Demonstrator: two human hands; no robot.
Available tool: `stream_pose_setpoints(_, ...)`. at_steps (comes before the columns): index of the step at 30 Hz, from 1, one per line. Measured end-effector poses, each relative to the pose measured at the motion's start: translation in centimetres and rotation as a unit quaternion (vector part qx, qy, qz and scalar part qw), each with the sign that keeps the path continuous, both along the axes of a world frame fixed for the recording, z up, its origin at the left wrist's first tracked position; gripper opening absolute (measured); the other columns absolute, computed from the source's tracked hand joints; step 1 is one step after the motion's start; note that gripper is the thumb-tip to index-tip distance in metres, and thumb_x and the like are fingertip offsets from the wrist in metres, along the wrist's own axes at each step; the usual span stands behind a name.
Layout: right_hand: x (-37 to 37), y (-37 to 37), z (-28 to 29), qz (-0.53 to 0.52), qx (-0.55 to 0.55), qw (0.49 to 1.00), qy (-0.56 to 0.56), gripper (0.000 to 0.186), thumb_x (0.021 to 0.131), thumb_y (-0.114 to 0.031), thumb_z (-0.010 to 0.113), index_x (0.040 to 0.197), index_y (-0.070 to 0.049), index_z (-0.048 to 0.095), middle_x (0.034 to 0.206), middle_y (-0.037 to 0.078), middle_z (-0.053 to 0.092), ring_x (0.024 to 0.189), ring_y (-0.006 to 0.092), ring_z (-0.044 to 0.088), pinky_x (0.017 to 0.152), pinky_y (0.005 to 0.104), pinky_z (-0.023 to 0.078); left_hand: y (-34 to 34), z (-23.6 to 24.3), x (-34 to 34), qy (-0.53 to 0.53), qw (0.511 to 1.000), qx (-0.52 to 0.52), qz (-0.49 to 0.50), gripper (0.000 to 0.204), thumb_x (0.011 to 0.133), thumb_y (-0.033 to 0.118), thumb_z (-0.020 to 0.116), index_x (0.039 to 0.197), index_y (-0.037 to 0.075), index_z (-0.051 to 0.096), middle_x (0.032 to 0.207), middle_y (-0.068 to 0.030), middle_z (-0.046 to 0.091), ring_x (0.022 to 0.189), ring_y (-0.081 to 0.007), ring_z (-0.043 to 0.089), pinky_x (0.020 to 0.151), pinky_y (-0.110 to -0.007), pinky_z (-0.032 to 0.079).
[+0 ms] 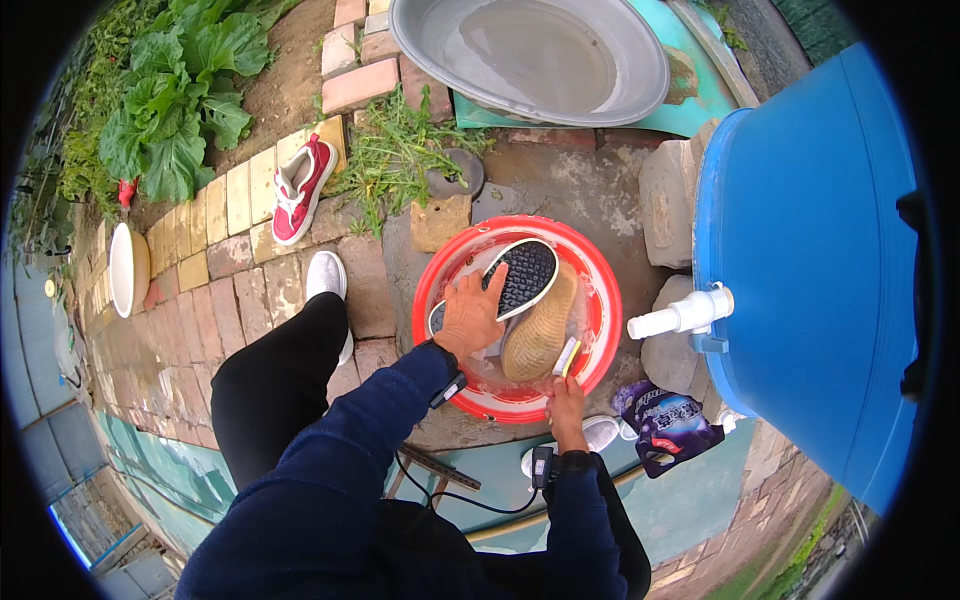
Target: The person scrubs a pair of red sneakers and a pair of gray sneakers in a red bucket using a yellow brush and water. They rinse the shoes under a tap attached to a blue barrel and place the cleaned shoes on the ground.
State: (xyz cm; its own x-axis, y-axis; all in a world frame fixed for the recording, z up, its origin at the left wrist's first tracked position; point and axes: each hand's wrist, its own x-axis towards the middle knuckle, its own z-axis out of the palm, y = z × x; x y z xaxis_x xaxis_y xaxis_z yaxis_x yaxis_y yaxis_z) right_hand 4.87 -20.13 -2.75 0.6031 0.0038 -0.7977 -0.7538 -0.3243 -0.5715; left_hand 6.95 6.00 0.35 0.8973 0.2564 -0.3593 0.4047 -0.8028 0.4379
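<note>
A red-rimmed basin (593, 262) with a pale inside sits on the wet ground before me. In it lies a shoe (530, 272), turned with its black, white-edged sole up. My left hand (472, 312) grips this shoe across its middle, fingers on the sole. Just right of it rests a tan ribbed piece (541, 325) shaped like a sole; whether it is a second shoe, I cannot tell. My right hand (566, 408), at the basin's near right rim, is closed on the handle of a small white and yellow brush (567, 358). The brush head is by the tan piece.
A blue water barrel (810, 250) with a white tap (682, 313) stands at the right. Beneath the tap are stones (668, 205) and a purple detergent pouch (668, 427). A large grey tub (535, 50) is beyond. One red sneaker (303, 189) sits on bricks at the left.
</note>
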Motion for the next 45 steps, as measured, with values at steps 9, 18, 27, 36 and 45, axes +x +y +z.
stream_pose_setpoints(9,-1.0,0.4,0.3,0.019,-0.061,0.998,-0.021,0.053,0.101,-0.015,0.050,0.152,-0.011,0.039,0.081,0.000,0.059,0.071,0.0067,0.054,0.062,0.0236,0.046,-1.4,-0.4,-3.1,-0.013,0.999,0.031,0.008,0.102,0.072,0.032,0.081,0.156,0.018,0.024,0.144,-0.0255,0.039,0.124,-0.0389,0.044,0.096,-0.051,0.036)
stream_pose_setpoints(18,1.9,2.1,0.3,0.012,-0.031,0.994,-0.103,0.053,0.101,-0.012,0.047,0.153,-0.018,0.039,0.090,0.002,0.058,0.061,0.0063,0.046,0.051,0.0221,0.039,-1.7,-3.1,-2.0,0.074,0.997,0.038,-0.006,0.111,0.076,0.044,0.080,0.159,0.016,0.011,0.149,-0.0297,0.031,0.127,-0.0447,0.042,0.099,-0.056,0.037)
stream_pose_setpoints(27,8.1,2.6,-2.3,0.197,-0.125,0.919,-0.318,0.054,0.091,0.000,0.055,0.145,-0.005,0.047,0.142,0.025,0.052,0.131,0.0346,0.052,0.108,0.0401,0.042,-0.8,-4.7,-1.0,0.116,0.993,-0.003,0.010,0.112,0.076,0.046,0.079,0.159,0.019,0.009,0.147,-0.0294,0.034,0.130,-0.0456,0.040,0.103,-0.062,0.036)
stream_pose_setpoints(36,7.8,4.0,2.5,0.128,-0.151,0.947,-0.253,0.046,0.095,-0.016,0.058,0.141,-0.013,0.054,0.128,0.025,0.061,0.117,0.0311,0.062,0.102,0.0349,0.045,-0.2,-1.5,-0.5,0.088,0.993,-0.036,0.074,0.109,0.069,0.028,0.081,0.157,0.017,0.019,0.134,-0.0244,0.044,0.126,-0.0424,0.042,0.096,-0.058,0.038)
stream_pose_setpoints(45,5.9,6.8,5.2,0.257,-0.157,0.925,-0.232,0.040,0.095,-0.013,0.057,0.136,-0.015,0.059,0.112,0.028,0.066,0.106,0.0382,0.066,0.093,0.0393,0.051,-2.4,3.0,-7.1,-0.006,0.997,0.031,-0.065,0.102,0.064,0.021,0.082,0.152,0.012,0.032,0.128,-0.0212,0.049,0.118,-0.0374,0.048,0.094,-0.052,0.038)
